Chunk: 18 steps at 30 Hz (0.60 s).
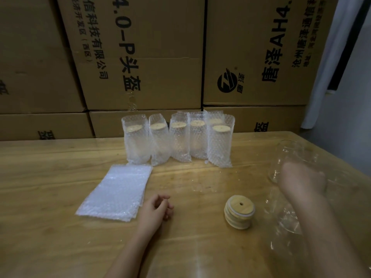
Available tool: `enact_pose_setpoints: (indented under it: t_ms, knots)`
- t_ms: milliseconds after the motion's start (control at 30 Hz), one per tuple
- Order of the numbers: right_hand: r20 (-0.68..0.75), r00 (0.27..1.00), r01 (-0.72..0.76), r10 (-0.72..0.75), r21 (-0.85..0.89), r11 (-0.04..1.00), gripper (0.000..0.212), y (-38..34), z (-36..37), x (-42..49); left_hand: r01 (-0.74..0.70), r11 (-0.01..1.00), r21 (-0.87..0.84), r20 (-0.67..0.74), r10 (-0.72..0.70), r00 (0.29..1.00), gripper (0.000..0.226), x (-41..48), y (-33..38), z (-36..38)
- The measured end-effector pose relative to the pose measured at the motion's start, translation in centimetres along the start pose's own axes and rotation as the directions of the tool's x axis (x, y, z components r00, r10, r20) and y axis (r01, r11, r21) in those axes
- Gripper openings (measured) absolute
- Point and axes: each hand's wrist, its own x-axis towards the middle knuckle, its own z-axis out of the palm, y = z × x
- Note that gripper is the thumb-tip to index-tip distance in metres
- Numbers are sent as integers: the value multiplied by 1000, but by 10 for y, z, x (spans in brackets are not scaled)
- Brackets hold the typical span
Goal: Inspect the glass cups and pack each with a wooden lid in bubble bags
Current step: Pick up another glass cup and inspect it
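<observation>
- Six cardboard boxes [152, 49] form a wall behind the table's [60, 157] far edge.
- Six bagged cups [178, 141] stand in the far middle.
- One stack of flat bubble bags [116, 193] lies left, with bare wood in front.
- At least two glass cups [287, 155] crowd the right edge.
- One stack of wooden lids [239, 212] sits beside them.
- The right hand [301, 178] is blurred against a cup; I cannot tell its grip.
- The left hand [155, 208] rests loosely curled and holds nothing.
</observation>
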Motion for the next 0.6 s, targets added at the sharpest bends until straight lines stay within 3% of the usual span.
enact_pose_setpoints:
  t_ms: [133,300,400,500,600]
  knots:
    - [-50,995,87,-86,8,996,35,-6,4,-4,4,1000,16,1,-4,1000,15,-3,-2,-1]
    - [-304,923,315,-238,235,920,46,-26,14,-8,15,999,-35,29,-14,999,15,-3,0,2]
    - [-439,844,499,-309,428,754,48,-49,11,-10,25,995,-94,45,-21,999,14,2,4,6]
    - [-552,737,671,-390,527,522,44,-77,9,-11,93,970,-226,65,-81,995,18,14,8,13]
    - [-577,672,734,-463,604,312,48,-97,15,-10,218,827,-518,151,-163,975,31,26,9,17]
